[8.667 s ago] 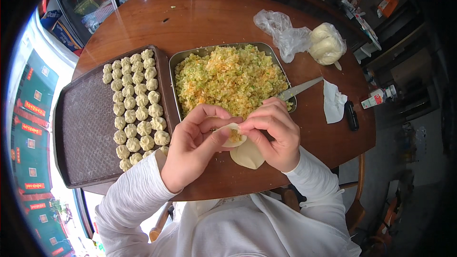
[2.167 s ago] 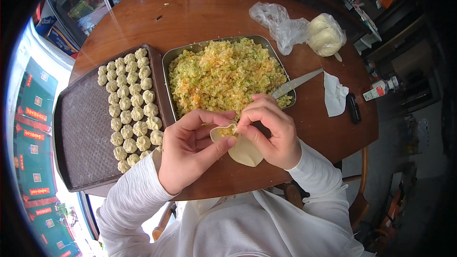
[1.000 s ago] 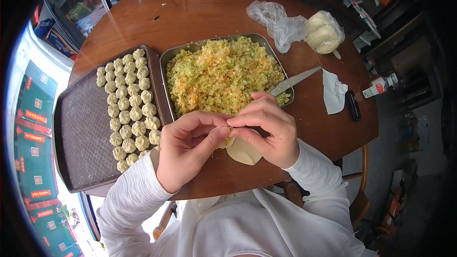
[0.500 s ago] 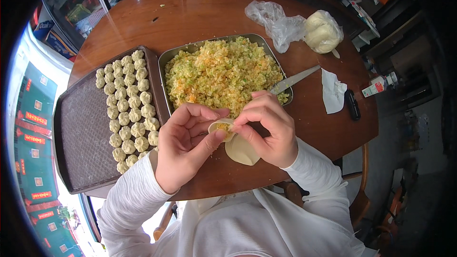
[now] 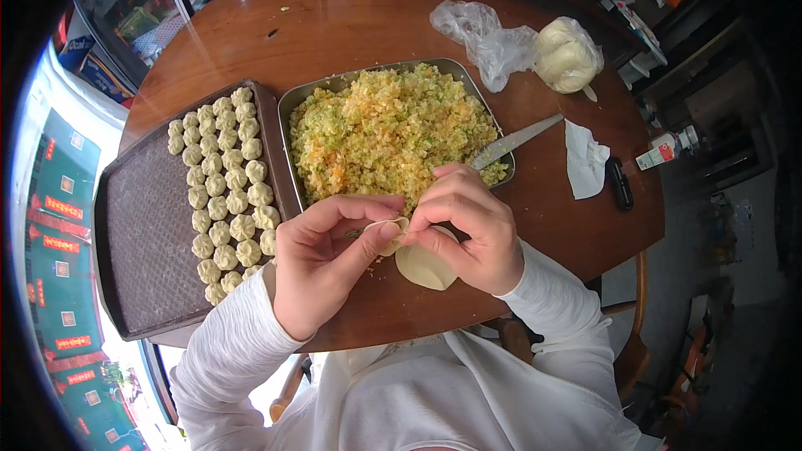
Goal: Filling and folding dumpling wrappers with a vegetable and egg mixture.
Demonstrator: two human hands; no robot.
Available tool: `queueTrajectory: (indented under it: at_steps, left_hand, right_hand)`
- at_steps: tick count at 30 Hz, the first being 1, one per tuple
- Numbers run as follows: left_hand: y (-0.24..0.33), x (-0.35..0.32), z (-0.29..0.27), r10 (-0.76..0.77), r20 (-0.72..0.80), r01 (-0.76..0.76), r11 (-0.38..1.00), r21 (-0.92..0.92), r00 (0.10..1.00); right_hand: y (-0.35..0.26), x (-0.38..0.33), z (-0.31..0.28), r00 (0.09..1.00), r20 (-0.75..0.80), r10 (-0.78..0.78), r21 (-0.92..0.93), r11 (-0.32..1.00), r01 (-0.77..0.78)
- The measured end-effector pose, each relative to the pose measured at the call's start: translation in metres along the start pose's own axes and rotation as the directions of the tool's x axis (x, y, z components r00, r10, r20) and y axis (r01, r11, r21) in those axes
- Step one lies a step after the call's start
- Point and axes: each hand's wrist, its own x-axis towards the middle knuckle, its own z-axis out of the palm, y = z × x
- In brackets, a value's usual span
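A: Wrapper [image 5: 398,242] location?
B: Between both hands, off the near edge of the metal tray [image 5: 313,89]. Rim partly gathered; cannot tell how full inside.
A: Hands?
B: Left hand [image 5: 324,255]: half curled, thumb on the wrapper, fingers cupped behind. Right hand [image 5: 469,230]: thumb and index pinched together on the rim, other fingers bent.
A: Tips for pleating?
B: Take small, even folds with the right, rotate with the left. Press contents down with the left thumb. Avoid tugging; likely to tear. Leave the rim clean for a better seal.
A: Close by?
B: Flat dough round [image 5: 426,270], toward the near edge of the table [image 5: 359,17].
A: Containers?
B: Metal tray, mid-table: heaped with chopped yellow-green filling [image 5: 388,134], flat blade [image 5: 522,140] across its right side. Baking tray [image 5: 154,217], left edge: pleated dumplings [image 5: 242,226] in columns along its right side. Clear plastic [image 5: 489,42], far right edge: pale dough [image 5: 568,58] wrapped at one end.
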Motion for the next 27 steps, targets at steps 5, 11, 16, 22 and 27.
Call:
queueTrajectory:
  at_steps: [5,11,16,22,27]
  left_hand:
    - [0.0040,-0.0005,0.0016,-0.027,0.009,0.027,0.999,0.017,1.000]
    - [0.0056,-0.0010,0.0014,-0.058,0.034,0.058,0.998,-0.005,0.998]
    - [0.0011,-0.0003,0.0012,-0.019,0.040,0.021,0.999,-0.033,0.999]
    - [0.0018,0.0019,0.0032,-0.005,0.015,0.006,0.996,-0.088,1.000]
    - [-0.0029,0.0022,0.0004,0.019,0.009,-0.017,0.994,-0.112,1.000]
  right_hand:
    - [0.0024,-0.0030,-0.0026,1.000,-0.007,-0.003,0.001,1.000,0.003]
    - [-0.0012,-0.0001,-0.0020,0.997,-0.055,0.047,0.021,0.999,-0.046]
    - [0.0004,-0.0023,-0.0027,1.000,-0.031,0.000,-0.011,1.000,0.000]
    - [0.0020,-0.0013,-0.0006,0.999,-0.049,-0.021,-0.037,0.999,0.019]
    - [0.0007,0.0005,-0.0008,0.999,-0.027,-0.031,-0.052,0.998,0.029]
